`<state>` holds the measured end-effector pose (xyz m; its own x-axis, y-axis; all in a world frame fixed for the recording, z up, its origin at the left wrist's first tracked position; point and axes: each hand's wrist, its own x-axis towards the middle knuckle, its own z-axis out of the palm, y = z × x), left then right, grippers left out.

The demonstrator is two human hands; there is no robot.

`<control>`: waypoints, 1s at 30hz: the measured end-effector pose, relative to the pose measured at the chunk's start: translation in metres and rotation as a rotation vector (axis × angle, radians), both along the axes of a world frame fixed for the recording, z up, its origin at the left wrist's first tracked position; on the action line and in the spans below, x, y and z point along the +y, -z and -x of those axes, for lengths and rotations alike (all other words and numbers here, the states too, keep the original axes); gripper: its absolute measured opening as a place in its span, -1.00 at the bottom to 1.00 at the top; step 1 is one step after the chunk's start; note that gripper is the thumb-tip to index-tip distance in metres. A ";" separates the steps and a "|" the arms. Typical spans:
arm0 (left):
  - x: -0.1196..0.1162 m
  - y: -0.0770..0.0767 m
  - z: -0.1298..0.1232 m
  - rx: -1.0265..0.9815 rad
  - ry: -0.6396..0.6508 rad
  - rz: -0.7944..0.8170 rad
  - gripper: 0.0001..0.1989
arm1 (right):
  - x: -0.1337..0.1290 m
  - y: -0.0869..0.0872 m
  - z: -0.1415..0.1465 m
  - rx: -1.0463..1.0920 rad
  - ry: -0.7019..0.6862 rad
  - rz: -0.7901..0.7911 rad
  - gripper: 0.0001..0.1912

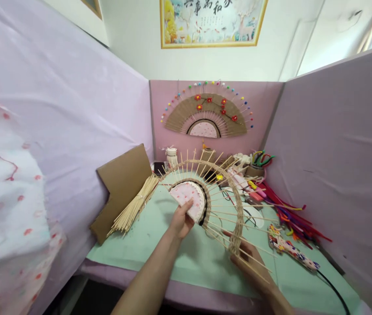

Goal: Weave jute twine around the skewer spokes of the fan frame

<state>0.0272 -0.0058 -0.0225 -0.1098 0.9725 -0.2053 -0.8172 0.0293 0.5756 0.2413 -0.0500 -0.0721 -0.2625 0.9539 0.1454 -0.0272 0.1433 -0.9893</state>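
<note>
A half-round fan frame (240,210) of thin sticks, with bands of twine woven through them, is held up above the green tabletop. At its centre is a pink half-disc (186,194) with small red marks and a pale scalloped edge. My left hand (181,219) grips this half-disc, thumb on its face. My right hand (250,260) is closed round the lower right end of the woven band, among the stick ends. Part of its fingers is hidden behind the sticks.
On the left, a stick bundle (135,204) leans by brown cardboard (123,183). Pipe cleaners (291,218) and a patterned, corded tool (293,251) lie right. Behind stand a white bottle (172,156) and a twine spool (208,155). A finished fan (176,118) hangs on the pink back panel.
</note>
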 end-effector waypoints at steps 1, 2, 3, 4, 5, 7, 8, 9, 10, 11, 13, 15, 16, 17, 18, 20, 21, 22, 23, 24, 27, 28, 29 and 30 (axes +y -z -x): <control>0.001 -0.001 0.000 -0.005 -0.001 0.022 -0.76 | -0.001 -0.004 0.002 -0.050 -0.009 -0.038 -0.39; 0.002 -0.002 0.001 -0.010 -0.001 0.058 -0.80 | -0.003 -0.009 0.004 -0.081 0.004 -0.068 -0.42; 0.004 -0.003 0.001 -0.016 0.001 0.079 -0.83 | -0.005 -0.014 0.007 -0.098 0.024 -0.100 -0.44; 0.006 -0.003 0.001 -0.026 0.000 0.100 -0.84 | -0.006 -0.018 0.010 -0.105 0.063 -0.133 -0.46; 0.008 -0.003 0.001 -0.035 -0.011 0.118 -0.82 | -0.006 -0.021 0.013 -0.124 0.100 -0.150 -0.48; 0.011 -0.002 0.001 -0.056 -0.023 0.132 -0.80 | -0.006 -0.023 0.019 -0.170 0.152 -0.148 -0.50; 0.013 -0.002 0.001 -0.058 -0.020 0.147 -0.80 | -0.006 -0.023 0.021 -0.166 0.165 -0.141 -0.50; 0.014 -0.001 0.000 -0.061 -0.011 0.160 -0.81 | -0.005 -0.021 0.022 -0.155 0.181 -0.135 -0.52; 0.014 0.000 -0.001 -0.062 -0.001 0.167 -0.81 | -0.005 -0.019 0.022 -0.135 0.195 -0.134 -0.54; 0.014 0.001 -0.001 -0.060 0.010 0.172 -0.81 | -0.005 -0.017 0.021 -0.111 0.211 -0.138 -0.57; 0.013 0.002 -0.003 -0.058 0.027 0.175 -0.80 | -0.005 -0.014 0.019 -0.071 0.244 -0.159 -0.63; 0.013 0.003 -0.004 -0.059 0.036 0.181 -0.76 | -0.005 -0.012 0.017 -0.039 0.269 -0.173 -0.65; 0.013 0.003 -0.005 -0.060 0.039 0.186 -0.73 | -0.006 -0.011 0.016 -0.026 0.281 -0.175 -0.66; 0.013 0.004 -0.005 -0.060 0.042 0.192 -0.71 | -0.006 -0.011 0.015 -0.014 0.292 -0.174 -0.66; 0.013 0.005 -0.005 -0.058 0.045 0.196 -0.69 | -0.006 -0.011 0.015 -0.001 0.305 -0.172 -0.67; 0.014 0.006 -0.005 -0.053 0.049 0.204 -0.66 | -0.006 -0.010 0.017 0.030 0.319 -0.160 -0.66; 0.014 0.007 -0.005 -0.051 0.052 0.209 -0.65 | -0.005 -0.009 0.018 0.051 0.317 -0.148 -0.63; 0.014 0.009 -0.005 -0.053 0.058 0.210 -0.65 | -0.005 -0.009 0.020 0.079 0.307 -0.130 -0.61; 0.013 0.009 -0.005 -0.060 0.070 0.205 -0.65 | -0.005 -0.008 0.023 0.115 0.290 -0.107 -0.59; 0.011 0.010 -0.006 -0.072 0.095 0.193 -0.66 | -0.005 -0.008 0.025 0.160 0.260 -0.082 -0.58; 0.003 0.009 -0.012 -0.135 0.263 0.137 -0.67 | -0.005 -0.011 0.031 0.329 0.152 -0.001 -0.61; -0.001 0.008 -0.016 -0.158 0.327 0.125 -0.65 | -0.006 -0.012 0.032 0.383 0.123 0.026 -0.62; -0.004 0.006 -0.019 -0.178 0.378 0.119 -0.63 | -0.006 -0.014 0.032 0.429 0.102 0.053 -0.64; -0.007 0.005 -0.023 -0.194 0.409 0.121 -0.62 | -0.006 -0.016 0.031 0.467 0.089 0.078 -0.65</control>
<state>0.0499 -0.0129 -0.0274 0.3297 0.8957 -0.2983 -0.8168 0.4291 0.3857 0.2099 -0.0560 -0.0566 -0.1028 0.9824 0.1556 -0.4620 0.0914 -0.8822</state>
